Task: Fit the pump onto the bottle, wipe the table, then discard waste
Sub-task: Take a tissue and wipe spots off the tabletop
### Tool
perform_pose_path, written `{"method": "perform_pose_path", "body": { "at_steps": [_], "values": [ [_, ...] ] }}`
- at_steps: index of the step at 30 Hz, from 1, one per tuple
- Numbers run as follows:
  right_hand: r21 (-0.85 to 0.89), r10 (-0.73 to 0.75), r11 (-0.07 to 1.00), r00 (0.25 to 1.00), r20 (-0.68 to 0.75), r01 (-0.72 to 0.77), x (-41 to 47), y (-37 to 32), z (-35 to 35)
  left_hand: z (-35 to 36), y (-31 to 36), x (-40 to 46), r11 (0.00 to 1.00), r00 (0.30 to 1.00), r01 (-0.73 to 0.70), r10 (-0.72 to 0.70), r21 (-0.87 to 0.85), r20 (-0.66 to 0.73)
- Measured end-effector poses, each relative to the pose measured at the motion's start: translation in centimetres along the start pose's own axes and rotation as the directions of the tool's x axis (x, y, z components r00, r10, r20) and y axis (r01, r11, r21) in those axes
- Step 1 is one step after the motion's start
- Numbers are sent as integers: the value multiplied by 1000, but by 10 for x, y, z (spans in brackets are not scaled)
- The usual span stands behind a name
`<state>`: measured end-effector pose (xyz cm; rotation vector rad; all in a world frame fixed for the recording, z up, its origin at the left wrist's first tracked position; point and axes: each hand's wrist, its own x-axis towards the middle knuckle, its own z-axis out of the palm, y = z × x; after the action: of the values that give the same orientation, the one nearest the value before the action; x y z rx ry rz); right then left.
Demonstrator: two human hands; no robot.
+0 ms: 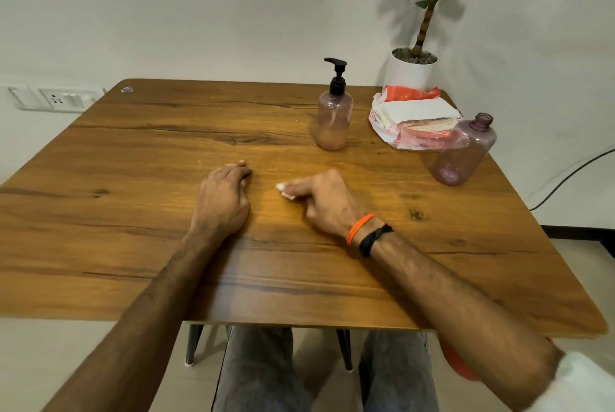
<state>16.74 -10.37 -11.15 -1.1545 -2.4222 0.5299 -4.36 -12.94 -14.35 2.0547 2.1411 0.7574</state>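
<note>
Pump's already on the soap bottle (333,119) at the back of the table (133,212), so I'd say we're on wiping: right hand (324,202) pinches a small white wad (285,191), left hand (223,199) rests loosely curled, waste still undiscarded.

Pump bottle (333,115) upright w/ black pump (337,76) fitted, part full; capless bottle (465,152) tilted by tissue pack (414,119).

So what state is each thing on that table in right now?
Pump bottle: upright, pump fitted, partly filled.
Second bottle: no cap, open neck, empty, leaning.
Tissue pack: opened, tissues showing.
Right hand: pinches a small white tissue piece against the table.
Left hand: rests on table, fingers loosely curled.
</note>
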Motion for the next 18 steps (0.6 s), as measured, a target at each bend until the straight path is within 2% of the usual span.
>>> {"method": "perform_pose_path", "body": {
  "at_steps": [2,3,5,6,9,11,14,16,18],
  "values": [
    [21,161,987,976,-144,-160,21,18,-11,-2,0,-1,1000,1000,-3,3,-6,7],
    [-21,225,972,958,-180,-232,30,26,-16,-3,1,-1,1000,1000,-4,4,-11,11],
    [-170,300,931,942,-149,-323,41,35,-17,-4,2,-2,1000,1000,-9,10,-23,16],
    [-235,305,917,946,-109,-323,44,35,-15,-4,2,-2,1000,1000,-11,12,-27,16],
    [-257,208,945,978,-11,-204,39,25,-5,-3,2,-1,1000,1000,-3,3,-28,6],
    [-240,60,970,997,54,-46,27,12,1,-2,2,-1,999,1000,3,-4,-34,-6],
    [-180,-141,969,978,153,168,4,-7,11,-1,3,0,999,1000,20,-21,-43,-20],
    [-70,-158,983,978,134,168,0,-10,9,-2,1,0,999,1000,21,-22,-47,-8],
    [49,-70,996,997,12,69,9,-7,2,-7,-5,-1,998,1000,26,-26,-48,9]
  ]
}}
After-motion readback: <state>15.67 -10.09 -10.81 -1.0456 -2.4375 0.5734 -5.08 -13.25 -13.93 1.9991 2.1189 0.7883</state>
